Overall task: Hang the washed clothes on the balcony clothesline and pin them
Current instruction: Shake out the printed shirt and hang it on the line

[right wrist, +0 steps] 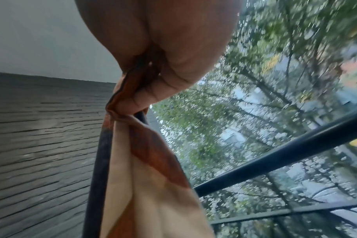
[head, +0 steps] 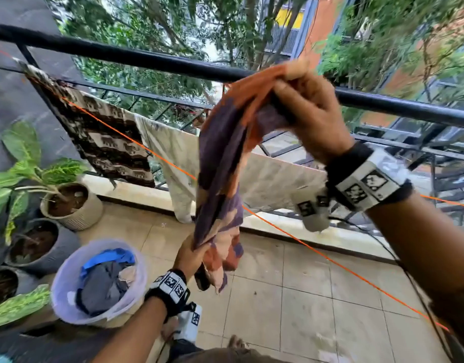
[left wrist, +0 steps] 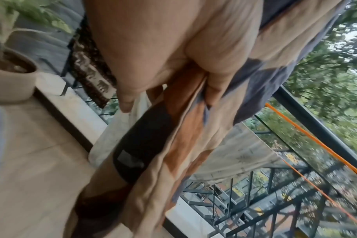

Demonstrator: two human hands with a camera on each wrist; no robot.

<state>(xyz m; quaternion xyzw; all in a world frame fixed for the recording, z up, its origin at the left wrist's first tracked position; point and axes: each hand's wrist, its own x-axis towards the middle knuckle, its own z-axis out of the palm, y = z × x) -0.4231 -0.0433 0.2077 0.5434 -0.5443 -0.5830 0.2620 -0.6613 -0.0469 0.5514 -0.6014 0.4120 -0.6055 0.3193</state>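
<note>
A purple, orange and peach patterned cloth (head: 223, 166) hangs stretched between both hands in front of the orange clothesline (head: 317, 254). My right hand (head: 308, 111) grips its top end high up near the railing; the right wrist view shows fingers (right wrist: 173, 83) bunching that orange edge (right wrist: 145, 161). Lower down, my left hand (head: 191, 254) pinches the cloth's bottom part; in the left wrist view the fingers (left wrist: 214, 80) curl round the fabric (left wrist: 183, 136). A brown patterned cloth (head: 107, 137) and a cream cloth (head: 178, 158) hang on the line at left.
A translucent bucket (head: 68, 279) with blue and grey clothes stands on the tiled floor at lower left. Potted plants (head: 68, 203) line the left wall. The black balcony railing (head: 147, 58) runs behind the line, with trees beyond it.
</note>
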